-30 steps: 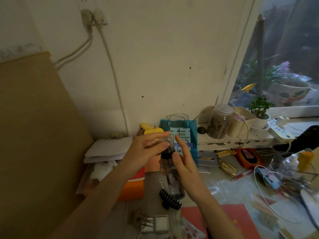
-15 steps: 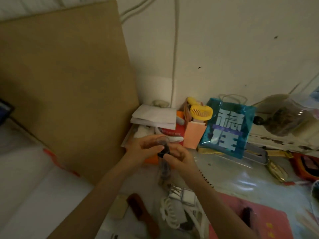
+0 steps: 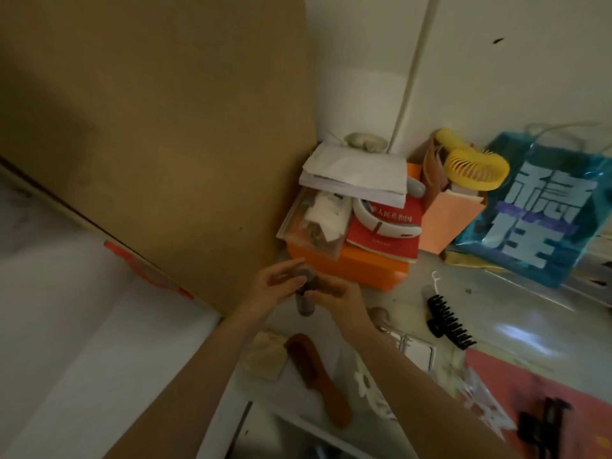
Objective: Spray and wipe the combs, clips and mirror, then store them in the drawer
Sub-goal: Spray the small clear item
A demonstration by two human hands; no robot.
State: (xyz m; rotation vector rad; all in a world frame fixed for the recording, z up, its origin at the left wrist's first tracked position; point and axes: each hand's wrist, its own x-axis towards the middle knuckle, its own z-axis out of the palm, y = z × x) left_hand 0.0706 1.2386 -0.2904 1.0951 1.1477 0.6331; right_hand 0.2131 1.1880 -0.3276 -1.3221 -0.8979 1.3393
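Your left hand [image 3: 271, 288] and right hand [image 3: 337, 301] both grip the small spray bottle [image 3: 305, 301] above the desk [image 3: 496, 313], brown comb [image 3: 318, 379] lying nearer

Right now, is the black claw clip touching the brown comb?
Apart. The head view shows the black claw clip lying right of the forearms and the brown comb left of them, with bare tabletop between.

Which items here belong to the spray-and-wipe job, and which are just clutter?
Job: spray bottle held by left hand and right hand; brown comb; black claw clip; white clip.
Clutter: yellow fan; blue bag; red book; orange box.
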